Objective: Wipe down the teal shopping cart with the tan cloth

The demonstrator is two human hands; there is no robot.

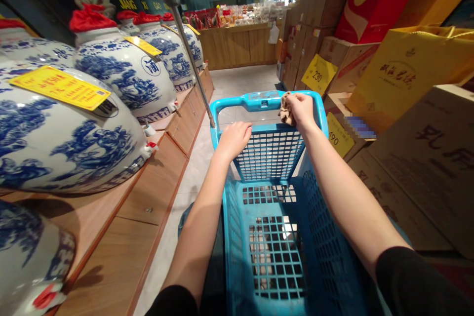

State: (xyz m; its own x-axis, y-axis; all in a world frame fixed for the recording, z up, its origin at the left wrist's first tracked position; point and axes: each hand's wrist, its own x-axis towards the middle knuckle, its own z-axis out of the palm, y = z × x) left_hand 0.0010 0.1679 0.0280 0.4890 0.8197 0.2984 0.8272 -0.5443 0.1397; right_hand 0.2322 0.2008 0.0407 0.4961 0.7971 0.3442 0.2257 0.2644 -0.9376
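Note:
A blue plastic shopping cart (230,197) with grid-patterned walls and floor stands directly in front of me. My left hand (235,139) is curled over the top edge of its far grid panel, on the left side. In my right hand (300,110) is a crumpled brown cloth (286,110), pinched and pressed against the right part of the cart's handle bar (259,100). The fingertips behind the cloth are partly hidden. A thin metal pole (192,52) rises from the handle's left corner. Through the cart's floor grid, the ground shows.
Large blue-and-white porcelain jars (124,71) with red cloth tops line a wooden cabinet (155,177) at left. Stacked cartons (425,168), a yellow gift bag (400,69) and price cards (319,75) crowd the right. A tiled aisle (240,81) leads to a goods counter (233,47).

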